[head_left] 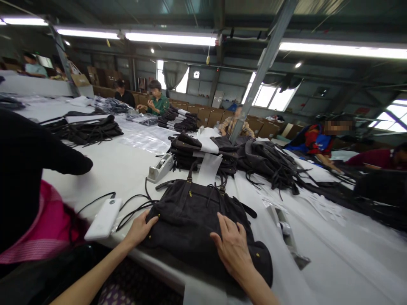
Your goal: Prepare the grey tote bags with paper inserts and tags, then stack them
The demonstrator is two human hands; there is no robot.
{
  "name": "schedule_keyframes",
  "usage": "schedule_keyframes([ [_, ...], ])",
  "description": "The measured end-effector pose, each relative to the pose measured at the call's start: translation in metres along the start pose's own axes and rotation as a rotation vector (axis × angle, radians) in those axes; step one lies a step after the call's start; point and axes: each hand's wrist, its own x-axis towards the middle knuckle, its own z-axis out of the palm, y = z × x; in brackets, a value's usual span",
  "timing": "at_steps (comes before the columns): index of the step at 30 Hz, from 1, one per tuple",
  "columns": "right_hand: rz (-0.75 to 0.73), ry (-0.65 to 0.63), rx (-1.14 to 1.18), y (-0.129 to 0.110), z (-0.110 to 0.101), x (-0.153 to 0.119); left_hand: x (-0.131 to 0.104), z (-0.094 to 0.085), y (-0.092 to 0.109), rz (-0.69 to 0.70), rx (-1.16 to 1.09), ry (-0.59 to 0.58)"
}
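A dark grey fabric bag (193,220) with two handles and brass-coloured fittings lies at the table's front edge. My left hand (142,227) is at the bag's left side, its thumb on top near a small stud and its other fingers partly hidden at the side. On the front right part of the bag rests my right hand (231,242), flat with its fingers apart. Behind the bag, a stack of dark bags (203,152) has white paper among them.
A white power bank (104,219) with black cables lies left of the bag. One tape dispenser (160,168) stands behind it, another (286,235) to its right. A person's black sleeve (63,148) reaches in at left. A slanted metal post (262,70) rises beyond the stack.
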Motion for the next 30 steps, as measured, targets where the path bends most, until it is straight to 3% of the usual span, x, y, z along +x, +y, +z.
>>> schedule_keyframes([
  [3,-0.123,0.078,0.029,-0.056,-0.003,0.023,0.003,0.000,0.000,-0.004,0.000,-0.023],
  [6,-0.205,0.024,0.059,-0.085,0.038,0.038,0.005,0.000,0.002,-0.003,-0.006,-0.051],
  [10,0.025,-0.059,0.084,-0.072,0.114,0.048,0.000,-0.002,0.008,-0.009,0.082,-0.049],
  [12,0.063,-0.049,0.089,-0.062,0.134,0.050,-0.007,-0.006,0.016,0.002,0.223,-0.017],
  [14,0.061,-0.037,0.087,-0.059,0.141,0.049,-0.013,-0.009,0.030,0.098,0.415,0.079],
  [17,0.096,-0.043,0.076,-0.062,0.140,0.048,-0.018,-0.001,0.051,0.473,0.611,0.140],
  [20,0.086,-0.100,0.072,-0.065,0.133,0.047,-0.018,0.026,0.053,0.801,0.696,-0.035],
  [24,-0.084,-0.137,0.058,-0.066,0.097,0.034,-0.015,0.060,0.022,0.806,0.781,-0.122],
  [27,-0.322,-0.054,0.039,-0.057,0.055,0.010,-0.014,0.063,0.005,0.765,0.795,-0.152],
  [30,-0.434,0.047,0.020,-0.018,0.035,-0.013,-0.016,0.059,0.004,0.762,0.814,-0.163],
])
